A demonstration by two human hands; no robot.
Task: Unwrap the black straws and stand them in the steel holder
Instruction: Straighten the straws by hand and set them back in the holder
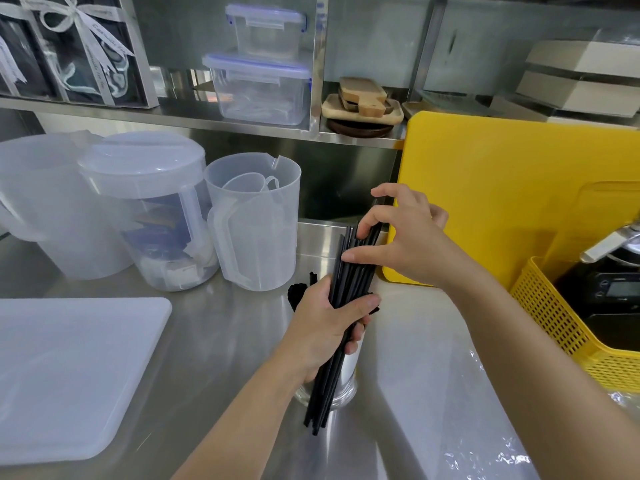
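A bundle of several long black straws (349, 271) slants across the middle of the counter, its lower ends pointing toward me. My left hand (329, 323) grips the bundle around its middle. My right hand (405, 237) rests on the upper ends, fingers and thumb pinching and evening the tips. Behind and below my left hand stands the steel holder (346, 375), mostly hidden, with other black straws (298, 292) sticking up from it. Clear plastic wrap (485, 427) lies crumpled on the counter at the right.
Translucent plastic jugs (252, 223) and a lidded pitcher (152, 209) stand at the left rear. A white cutting board (69, 375) lies front left. A yellow board (502, 188) leans at the right, beside a yellow basket (554, 313). Shelves with clear boxes (259, 88) run above.
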